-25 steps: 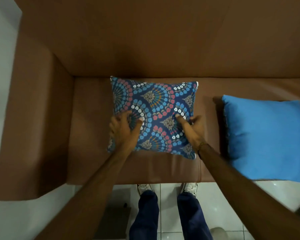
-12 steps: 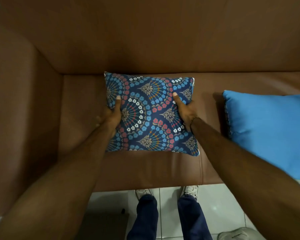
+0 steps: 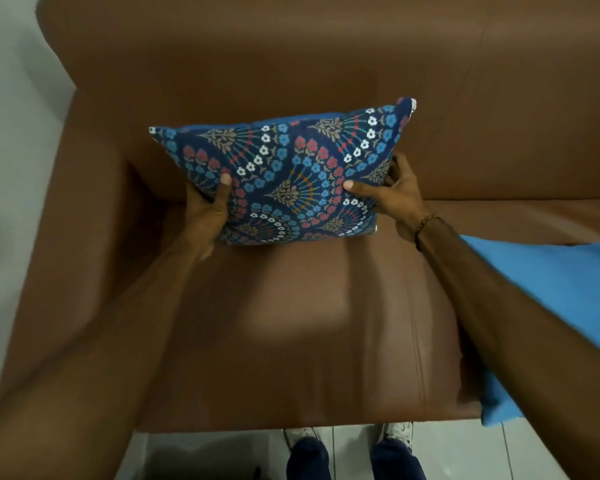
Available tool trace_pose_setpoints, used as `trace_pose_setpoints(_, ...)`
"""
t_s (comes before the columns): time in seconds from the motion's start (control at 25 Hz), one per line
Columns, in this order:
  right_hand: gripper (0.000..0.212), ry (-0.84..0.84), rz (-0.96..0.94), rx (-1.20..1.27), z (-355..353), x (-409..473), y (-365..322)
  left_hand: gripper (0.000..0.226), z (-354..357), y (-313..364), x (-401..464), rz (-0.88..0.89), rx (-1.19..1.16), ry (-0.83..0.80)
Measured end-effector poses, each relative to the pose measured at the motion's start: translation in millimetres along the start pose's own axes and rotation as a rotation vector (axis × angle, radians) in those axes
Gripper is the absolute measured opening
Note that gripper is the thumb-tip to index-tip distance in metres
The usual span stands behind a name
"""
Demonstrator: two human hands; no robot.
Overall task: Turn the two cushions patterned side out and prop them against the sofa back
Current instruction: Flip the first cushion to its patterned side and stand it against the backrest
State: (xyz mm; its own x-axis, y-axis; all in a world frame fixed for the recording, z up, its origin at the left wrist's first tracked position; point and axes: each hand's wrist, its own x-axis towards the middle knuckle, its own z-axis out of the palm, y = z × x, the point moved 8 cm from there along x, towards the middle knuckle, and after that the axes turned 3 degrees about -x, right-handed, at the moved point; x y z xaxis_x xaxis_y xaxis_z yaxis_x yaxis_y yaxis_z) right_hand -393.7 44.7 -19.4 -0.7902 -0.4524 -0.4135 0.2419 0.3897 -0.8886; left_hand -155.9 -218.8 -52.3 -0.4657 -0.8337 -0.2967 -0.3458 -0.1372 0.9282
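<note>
At the bottom centre of the frame, the person's 2 white shoes point(image 3: 397, 432) stand on pale tiled floor point(image 3: 465, 452), with dark blue trouser legs point(image 3: 309, 460) below them at the frame edge. Just above, the front edge of the brown leather sofa seat point(image 3: 291, 341) runs across the frame, and 2 bare forearms reach up over it from the lower corners. At the right edge, a plain bright blue cushion point(image 3: 551, 289) lies on the seat, its plain side up, partly hidden behind the right forearm and overhanging the seat's front edge. A beaded bracelet point(image 3: 426, 223) circles the right wrist. Around the middle of the frame, the left hand point(image 3: 205, 220) grips the lower left side of a dark blue cushion with a red, white and blue floral fan pattern point(image 3: 291, 178), thumb pressed on the patterned face. The right hand point(image 3: 395, 199) grasps its right side in the same way, thumb on the front. The patterned cushion stands tilted, its pattern facing the camera, its lower edge at the back of the seat and a strip of plain blue showing along its top edge. Behind it, in the upper half, rises the brown sofa back point(image 3: 291, 64). The sofa's armrest point(image 3: 84, 202) fills the left, with pale wall point(image 3: 14, 98) in the upper left corner.
</note>
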Motion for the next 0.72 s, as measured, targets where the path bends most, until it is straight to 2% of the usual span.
trace_pose_setpoints(0.16, 0.082, 0.004, 0.053, -0.032, 1.0, 3.2, 21.4, 0.12, 8.9, -21.9, 14.4, -0.078, 0.009, -0.006)
trace_pose_setpoints(0.44, 0.08, 0.014, 0.079, 0.02, -0.9, 3.5, 38.0, 0.141, 16.2, -26.2, 26.2, -0.13, 0.118, -0.01)
trace_pose_setpoints(0.52, 0.083, -0.001, 0.094, 0.025, -2.5, 2.3, 38.0, 0.139, 16.8, -28.5, 20.8, -0.19, 0.13, 0.025)
trace_pose_setpoints(0.6, 0.092, -0.036, 0.129, -0.017, -10.2, -0.8, 44.2, 0.131, 16.6, -33.6, 3.2, -0.214, 0.148, 0.152)
trace_pose_setpoints(0.72, 0.099, -0.036, 0.158, -0.196, -40.1, -17.2, 55.9, 0.117, 32.7, -52.7, -53.6, -0.352, 0.128, 0.301)
